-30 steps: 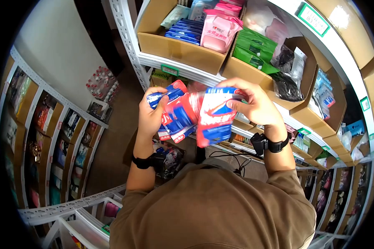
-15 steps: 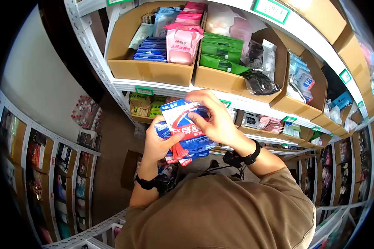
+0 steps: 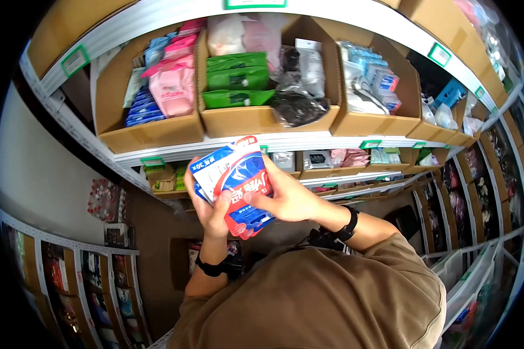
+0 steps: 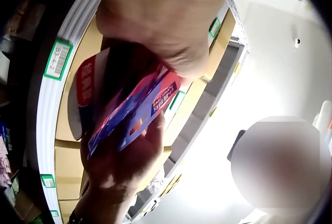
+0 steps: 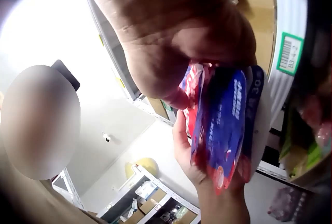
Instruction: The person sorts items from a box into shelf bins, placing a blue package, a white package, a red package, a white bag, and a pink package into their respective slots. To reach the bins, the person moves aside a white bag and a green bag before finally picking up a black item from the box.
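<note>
A stack of flat blue, red and white printed packets (image 3: 241, 186) is held up in front of the chest, its printed faces tilted toward the head camera. My left hand (image 3: 211, 212) grips the stack along its left side, thumb across the front. On the other side my right hand (image 3: 285, 198) holds the right edge, its thumb lying on the front near the left thumb. Seen edge-on in the right wrist view, several packets (image 5: 225, 125) fan slightly apart at their lower ends. Most fingers behind the stack are hidden in the head view.
Beyond the hands, a shelf carries cardboard bins: one with pink wipes packs (image 3: 173, 90), one with green packs (image 3: 239, 72), another with clear-wrapped items (image 3: 375, 81). A lower shelf row (image 3: 343, 166) runs beneath. An open carton (image 3: 183, 262) stands on the floor; shelving (image 3: 70, 279) is at left.
The packets, spread apart with one in the right hand, are now gathered into one stack between both hands. The head view has swung right, so the bins appear farther left.
</note>
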`<state>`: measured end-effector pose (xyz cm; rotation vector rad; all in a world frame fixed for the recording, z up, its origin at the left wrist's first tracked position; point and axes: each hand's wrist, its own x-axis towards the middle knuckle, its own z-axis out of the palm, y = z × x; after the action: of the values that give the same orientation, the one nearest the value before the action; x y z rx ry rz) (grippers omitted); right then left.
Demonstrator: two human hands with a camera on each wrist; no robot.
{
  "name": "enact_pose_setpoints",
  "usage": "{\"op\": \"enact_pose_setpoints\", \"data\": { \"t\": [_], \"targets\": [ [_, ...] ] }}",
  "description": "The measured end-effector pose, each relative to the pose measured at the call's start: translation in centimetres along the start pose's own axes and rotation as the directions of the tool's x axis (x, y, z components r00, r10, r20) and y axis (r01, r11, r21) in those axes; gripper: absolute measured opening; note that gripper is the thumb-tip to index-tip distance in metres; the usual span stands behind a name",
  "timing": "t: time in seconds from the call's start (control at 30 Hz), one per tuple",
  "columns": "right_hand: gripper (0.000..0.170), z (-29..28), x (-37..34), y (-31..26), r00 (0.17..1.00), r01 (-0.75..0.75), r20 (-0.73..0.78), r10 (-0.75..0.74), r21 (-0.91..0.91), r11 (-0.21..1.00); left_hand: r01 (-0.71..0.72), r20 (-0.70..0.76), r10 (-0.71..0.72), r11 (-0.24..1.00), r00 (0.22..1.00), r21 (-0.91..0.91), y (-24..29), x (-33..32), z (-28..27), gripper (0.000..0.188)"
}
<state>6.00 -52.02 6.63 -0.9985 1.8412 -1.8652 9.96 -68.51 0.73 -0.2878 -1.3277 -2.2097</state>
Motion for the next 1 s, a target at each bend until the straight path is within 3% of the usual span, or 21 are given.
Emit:
{"op": "enact_pose_setpoints", "data": {
  "t": [0.07, 0.13, 0.2, 0.23, 0.27, 0.33, 0.4, 0.47, 0.6, 0.67, 0.73, 0.77, 0.83, 1.0],
  "targets": [
    [0.067, -0.7, -1.5, 0.1, 0.994, 0.028, -0.103, -0.044, -0.148, 0.989, -0.167, -0.059, 0.166, 0.986, 0.984, -0.003, -0.8, -0.3, 2.5, 0.072],
    [0.068, -2.2, -2.9, -0.7, 0.987, 0.043, -0.148, -0.062, -0.129, 0.991, -0.221, -0.113, 0.216, 0.975, 0.97, -0.037, -1.7, 0.0, 5.2, 0.069],
    [0.07, -4.1, -4.5, -0.8, 0.981, 0.063, -0.188, -0.049, 0.07, 0.996, -0.318, -0.075, 0.329, 0.939, 0.941, 0.135, -3.8, 0.2, 6.3, 0.066],
    [0.071, -5.4, -5.4, -1.0, 0.975, 0.105, -0.205, -0.087, 0.083, 0.991, -0.316, -0.062, 0.325, 0.94, 0.944, 0.131, -4.6, 0.1, 6.9, 0.066],
    [0.071, -6.7, -6.3, -1.2, 0.972, 0.111, -0.218, -0.09, 0.082, 0.99, -0.252, 0.006, 0.254, 0.953, 0.967, 0.168, -5.3, 0.1, 7.7, 0.064],
    [0.072, -9.5, -8.2, -1.6, 0.909, 0.267, -0.344, -0.234, 0.053, 0.962, -0.095, 0.123, 0.072, 0.976, 0.99, 0.198, -6.5, -0.2, 10.1, 0.065],
    [0.072, -12.5, -10.3, -2.1, 0.84, 0.343, -0.464, -0.281, 0.052, 0.938, 0.071, 0.312, -0.09, 0.995, 0.946, 0.072, -7.1, -0.3, 14.6, 0.082],
    [0.072, -15.8, -12.4, -2.1, 0.785, 0.39, -0.549, -0.287, 0.078, 0.917, 0.089, 0.469, -0.162, 0.98, 0.868, 0.175, -8.8, -0.6, 18.3, 0.084],
    [0.069, -22.4, -17.6, -1.9, 0.772, 0.372, -0.586, -0.246, 0.102, 0.923, 0.23, 0.514, -0.291, 0.956, 0.807, 0.18, -11.2, -0.8, 27.3, 0.074],
    [0.069, -25.6, -20.1, -2.7, 0.773, 0.324, -0.593, -0.225, 0.064, 0.944, 0.447, 0.477, -0.497, 0.866, 0.725, 0.224, -11.9, -0.9, 31.5, 0.07],
    [0.071, -28.5, -22.3, -3.3, 0.785, 0.348, -0.56, -0.266, 0.043, 0.936, 0.47, 0.488, -0.515, 0.854, 0.705, 0.222, -13.6, -1.2, 34.2, 0.072],
    [0.073, -29.8, -23.1, -3.2, 0.764, 0.313, -0.573, -0.297, -0.074, 0.947, 0.417, 0.551, -0.457, 0.885, 0.699, 0.206, -14.6, -1.3, 35.3, 0.072],
    [0.07, -31.4, -23.6, -4.0, 0.705, 0.353, -0.658, -0.264, 0.002, 0.936, 0.344, 0.639, -0.379, 0.92, 0.669, 0.186, -15.6, -1.4, 37.5, 0.074],
    [0.065, -33.2, -24.0, -4.2, 0.607, 0.322, -0.767, -0.21, -0.005, 0.947, 0.322, 0.7, -0.39, 0.917, 0.598, 0.236, -17.1, -0.4, 40.0, 0.071]
  ]
}}
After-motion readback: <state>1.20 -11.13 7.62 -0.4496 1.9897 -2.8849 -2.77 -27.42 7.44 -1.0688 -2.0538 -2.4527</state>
